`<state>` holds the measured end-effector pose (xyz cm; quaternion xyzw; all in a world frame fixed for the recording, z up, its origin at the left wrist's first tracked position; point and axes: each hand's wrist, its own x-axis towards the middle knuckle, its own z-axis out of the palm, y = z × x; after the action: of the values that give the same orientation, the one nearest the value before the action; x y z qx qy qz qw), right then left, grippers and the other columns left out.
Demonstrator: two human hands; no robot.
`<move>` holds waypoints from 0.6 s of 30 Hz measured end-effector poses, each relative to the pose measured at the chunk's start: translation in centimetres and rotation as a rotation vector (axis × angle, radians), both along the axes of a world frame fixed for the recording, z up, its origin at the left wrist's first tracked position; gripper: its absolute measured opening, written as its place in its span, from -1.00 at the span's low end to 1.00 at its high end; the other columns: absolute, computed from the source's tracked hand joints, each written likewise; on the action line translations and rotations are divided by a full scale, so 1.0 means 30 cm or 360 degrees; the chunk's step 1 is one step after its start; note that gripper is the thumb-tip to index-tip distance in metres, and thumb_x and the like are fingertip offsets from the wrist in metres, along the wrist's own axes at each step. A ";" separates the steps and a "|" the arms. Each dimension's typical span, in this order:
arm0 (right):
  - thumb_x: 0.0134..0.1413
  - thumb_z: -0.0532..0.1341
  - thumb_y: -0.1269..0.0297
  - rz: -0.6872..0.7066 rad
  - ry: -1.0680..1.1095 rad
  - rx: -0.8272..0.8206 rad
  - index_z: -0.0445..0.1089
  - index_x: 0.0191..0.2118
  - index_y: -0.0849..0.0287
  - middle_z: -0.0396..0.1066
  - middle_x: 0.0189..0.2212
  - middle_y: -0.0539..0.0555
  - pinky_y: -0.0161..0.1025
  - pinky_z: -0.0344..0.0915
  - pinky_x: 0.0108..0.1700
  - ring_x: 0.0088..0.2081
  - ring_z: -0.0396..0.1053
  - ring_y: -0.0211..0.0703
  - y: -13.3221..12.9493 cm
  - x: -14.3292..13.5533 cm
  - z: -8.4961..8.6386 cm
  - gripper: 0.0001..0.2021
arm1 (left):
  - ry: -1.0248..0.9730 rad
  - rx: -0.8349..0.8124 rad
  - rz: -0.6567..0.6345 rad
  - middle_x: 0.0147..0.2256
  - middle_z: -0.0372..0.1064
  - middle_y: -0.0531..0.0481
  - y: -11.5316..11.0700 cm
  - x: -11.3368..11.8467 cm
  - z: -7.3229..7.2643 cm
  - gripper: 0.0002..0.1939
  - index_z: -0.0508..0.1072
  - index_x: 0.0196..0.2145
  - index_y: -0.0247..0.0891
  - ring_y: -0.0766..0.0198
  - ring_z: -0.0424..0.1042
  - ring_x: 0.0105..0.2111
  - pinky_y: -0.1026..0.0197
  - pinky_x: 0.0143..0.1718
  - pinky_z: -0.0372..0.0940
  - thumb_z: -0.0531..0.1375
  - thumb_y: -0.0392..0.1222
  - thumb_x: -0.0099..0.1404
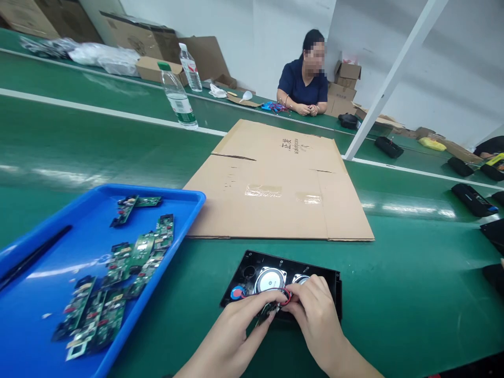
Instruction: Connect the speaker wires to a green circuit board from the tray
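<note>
A black speaker housing [232, 283] lies on the green bench in front of me, its inside facing up. Two round speakers show in it; the left speaker [270, 280] is in plain sight and the other is partly behind my right hand. My left hand [246, 317] pinches a small green circuit board [265, 313] over the housing's near edge. With closed fingertips, my right hand [315, 302] grips the red and black wires [290, 295] beside the board. A round part with a blue and red face [237, 292] sits at the housing's left side.
A blue tray [157, 190] at left holds several circuit boards [118, 262] and black tweezers [35, 256]. Flat cardboard [283, 173] lies beyond the housing. Water bottles [179, 100] stand behind. A person [303, 79] sits across the bench. Black speaker units [472, 199] line the right.
</note>
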<state>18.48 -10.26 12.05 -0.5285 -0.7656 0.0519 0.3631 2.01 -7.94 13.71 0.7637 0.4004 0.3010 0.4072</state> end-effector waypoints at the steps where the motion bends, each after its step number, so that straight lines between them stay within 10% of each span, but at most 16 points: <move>1: 0.27 0.00 0.33 -0.0014 -0.0006 -0.0024 0.32 -0.24 0.21 0.32 -0.51 0.02 -0.24 0.17 -0.44 -0.46 0.20 -0.20 -0.001 0.003 -0.004 -0.83 | 0.0000 -0.0071 0.0043 -0.25 0.50 0.04 -0.001 0.003 -0.002 -0.76 0.42 -0.18 -0.10 0.24 0.47 -0.25 0.34 -0.22 0.34 0.00 -0.20 0.28; 5: 0.19 0.13 0.20 -0.0033 -0.0163 -0.0226 0.33 -0.13 0.14 0.37 -0.32 0.09 -0.12 0.29 -0.26 -0.27 0.28 -0.09 0.001 0.047 0.010 -0.81 | 0.0078 -0.0291 0.0188 -0.31 0.49 0.02 -0.004 0.009 0.006 -0.75 0.41 -0.17 -0.13 0.19 0.47 -0.30 0.29 -0.31 0.35 0.00 -0.14 0.27; 10: -0.44 0.46 -0.04 0.0033 -0.0753 -0.0866 -0.08 0.27 0.13 -0.20 0.25 0.33 0.39 -0.21 0.16 0.23 -0.22 0.38 0.012 0.104 0.072 0.12 | -0.0001 -0.0637 0.0240 -0.33 0.49 0.00 0.013 -0.005 0.039 -0.72 0.38 -0.17 -0.16 0.17 0.50 -0.39 0.23 -0.34 0.40 0.06 -0.05 0.19; 18: -0.29 0.38 0.01 -0.0025 -0.0582 -0.0976 0.02 0.20 0.06 -0.03 0.17 0.21 0.23 -0.19 0.18 0.19 -0.10 0.22 -0.020 0.108 0.055 -0.12 | -0.0423 -0.0843 0.0442 -0.39 0.51 0.03 -0.018 -0.013 -0.008 -0.58 0.28 -0.12 -0.15 0.12 0.53 -0.32 0.22 -0.25 0.42 0.14 0.09 0.11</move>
<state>21.72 -10.86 13.70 -0.6192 -0.7628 0.1810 0.0450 1.63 -8.49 13.47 0.5234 0.5085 0.3361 0.5955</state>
